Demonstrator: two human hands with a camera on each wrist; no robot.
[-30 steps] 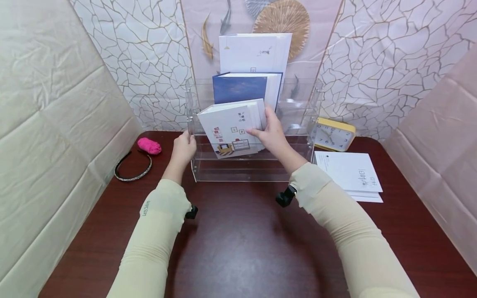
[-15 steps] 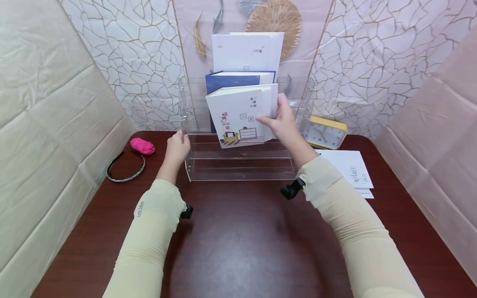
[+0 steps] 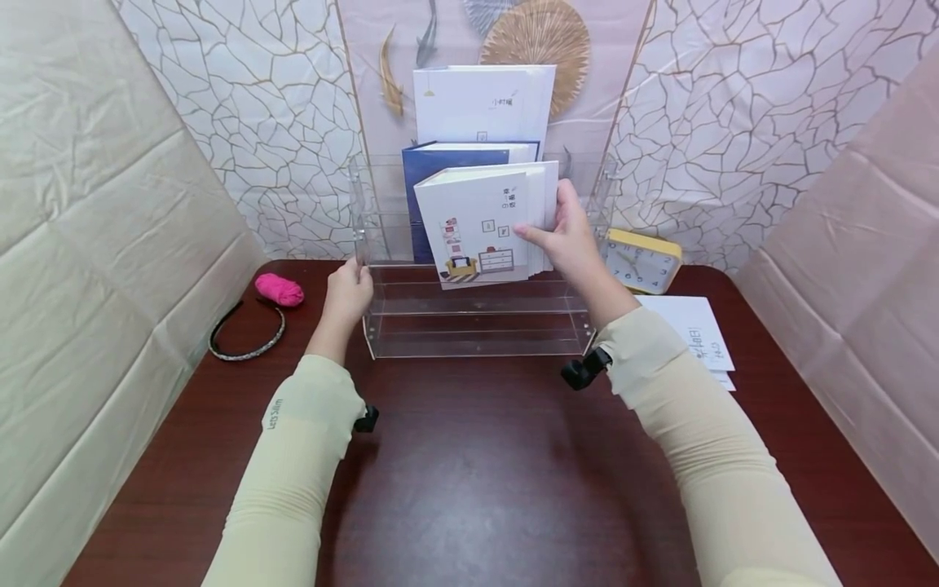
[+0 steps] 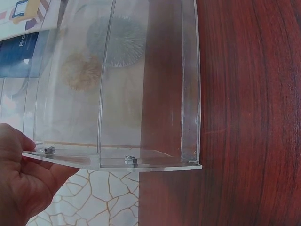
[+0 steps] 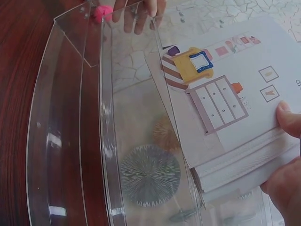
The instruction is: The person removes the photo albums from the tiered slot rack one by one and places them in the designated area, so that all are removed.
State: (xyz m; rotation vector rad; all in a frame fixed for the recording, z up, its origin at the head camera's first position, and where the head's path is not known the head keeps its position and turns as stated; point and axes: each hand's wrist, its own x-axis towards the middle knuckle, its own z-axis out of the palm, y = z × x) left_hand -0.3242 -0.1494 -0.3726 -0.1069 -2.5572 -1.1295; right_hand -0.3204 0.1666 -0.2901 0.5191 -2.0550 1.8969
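My right hand (image 3: 575, 236) grips a white book (image 3: 477, 208) by its right edge, thumb on the front cover and fingers behind. The cover shows a drawn yellow armchair and a chest of drawers. The book leans slightly, its lower edge over the middle tier of a clear acrylic rack (image 3: 477, 342). Behind it stand a blue book (image 3: 421, 175) and, higher at the back, another white book (image 3: 469, 102). With thumb and fingers, my left hand (image 3: 348, 293) holds the rack's left side panel; the left wrist view shows the hand (image 4: 28, 179) at the panel's edge.
On the left of the brown table (image 3: 455, 473) lie a pink yarn bundle (image 3: 279, 289) and a dark headband (image 3: 245, 355). To the right are a yellow-framed clock (image 3: 641, 262) and a white book (image 3: 693, 330) lying flat, partly covered by the right sleeve. A patterned backdrop closes the rear.
My right hand has lifted the white book up and to the right, off its place lower and further left on the rack, and it now covers more of the blue book. The left hand keeps its hold.
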